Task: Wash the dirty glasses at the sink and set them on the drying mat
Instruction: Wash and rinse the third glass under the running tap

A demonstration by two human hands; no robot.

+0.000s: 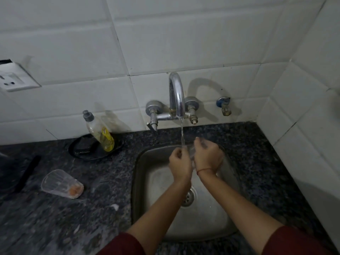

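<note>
Surface: dark speckled granite tabletop [55, 227], wet-looking, under white wall tiles [165, 43] w/ a corner at far right. Light is dim.

Far left: white wall socket [12, 80], cut off by the frame edge. Below it, a dark object w/ a black strip [27, 173] at the left edge; too dark for me to identify.

Next: a clear glass [61, 184] lying on its side on the tabletop, orange residue at its base end, well apart from both hands. Behind it, a soap bottle [100, 132] w/ yellow liquid, tilted, standing in a black round tray [81, 153].

Centre: chrome wall tap [176, 94] running a thin stream of water [182, 133] into the steel sink [147, 208]. Drain [188, 197] partly covered by the left forearm.

Left hand [179, 162] over the sink, fingers curled closed, right at the stream. What it pinches I cannot tell for sure; it sits at the rim of a second glass [192, 153].

Right hand [207, 155] just beside the left, fingers wrapped round that glass, which shows only as faint clear edges between the two hands, mostly hidden & hard to make out. Red thread [204, 170] on the right wrist. Maroon sleeves [294, 242] cut off at the bottom edge.

Right of tap: small blue-capped wall valve [223, 105].
</note>
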